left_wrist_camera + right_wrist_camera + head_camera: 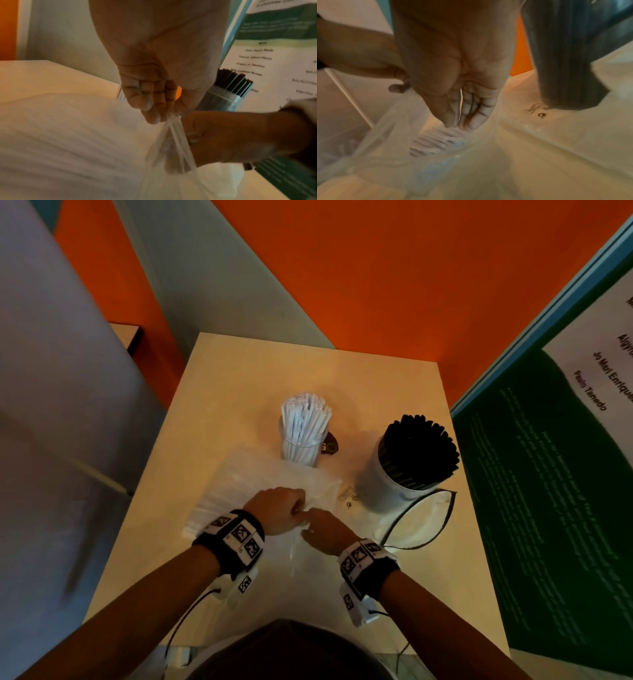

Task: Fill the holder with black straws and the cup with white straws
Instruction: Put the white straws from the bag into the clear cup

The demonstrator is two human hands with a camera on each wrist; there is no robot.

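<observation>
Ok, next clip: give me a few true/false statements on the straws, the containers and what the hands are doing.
1. The white straws stand in a clear cup. True.
2. The holder is empty. False: it is packed with black straws.
3. The left hand pinches the plastic bag. True.
4. The cup lies tipped over. False: it stands upright.
5. The right hand grips the holder. False: it is at the bag, beside the left hand.
</observation>
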